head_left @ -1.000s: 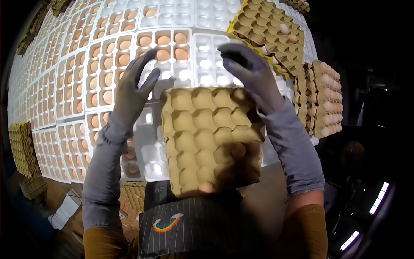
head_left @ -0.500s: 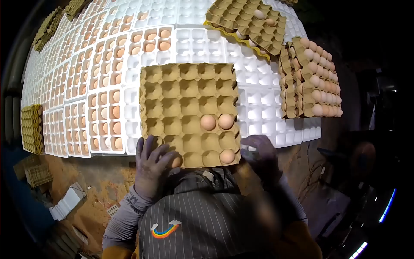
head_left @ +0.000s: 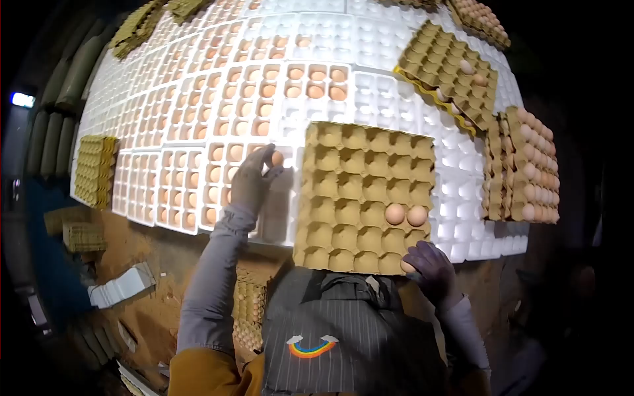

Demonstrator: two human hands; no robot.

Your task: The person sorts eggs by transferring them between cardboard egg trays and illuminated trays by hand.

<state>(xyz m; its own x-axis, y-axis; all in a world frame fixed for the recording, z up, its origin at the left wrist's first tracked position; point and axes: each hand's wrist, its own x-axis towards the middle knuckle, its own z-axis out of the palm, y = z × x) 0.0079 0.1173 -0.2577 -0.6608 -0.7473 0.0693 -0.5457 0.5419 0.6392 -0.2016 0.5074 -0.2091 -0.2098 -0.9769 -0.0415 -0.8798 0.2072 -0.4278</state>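
White trays [head_left: 297, 113] are lying around the left hand [head_left: 254, 179], its pinching grip seemingly settling an egg [head_left: 277, 159], needing gentle release; right hand [head_left: 433, 269] is closely cupping another egg [head_left: 407, 266].

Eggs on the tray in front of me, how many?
3: two eggs side by side near the right edge, a third in the near right corner, partly hidden by the right hand.

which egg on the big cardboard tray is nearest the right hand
The egg in the row nearest the apron, partly covered by the right hand; the other two eggs sit side by side farther up.
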